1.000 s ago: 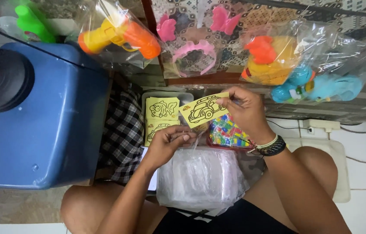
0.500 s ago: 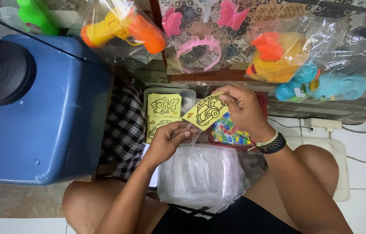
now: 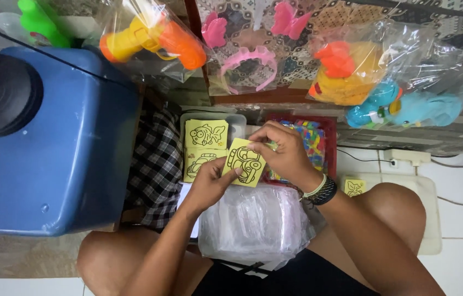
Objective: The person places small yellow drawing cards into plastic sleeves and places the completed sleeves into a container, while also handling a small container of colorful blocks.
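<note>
Yellow card point(image 3: 244, 162) with a black line drawing of a car sits pinched between both hands, tilted, just above a fat bundle of clear plastic sleeves point(image 3: 253, 222) resting on the person's lap. Left hand point(image 3: 213, 181) grips the card's lower edge with thumb and fingertips closed on it; right hand point(image 3: 281, 153), wearing dark and pale bracelets at the wrist, holds the upper right corner the same way. Just behind the card, a pale tray point(image 3: 235, 121) carries more yellow cards point(image 3: 205, 135), a fish drawing on top and another car below it. Beside that, a red tray point(image 3: 327, 145) is full of small bright multicoloured packets. One more yellow card point(image 3: 354, 187) lies on a white board near the right knee. A big blue plastic container point(image 3: 61, 153) with a black cap stands to the left, checked cloth beside it. Bagged toys hang overhead: an orange and yellow water gun point(image 3: 146, 41), a pink headband point(image 3: 248, 57), a turquoise toy point(image 3: 407, 107).
</note>
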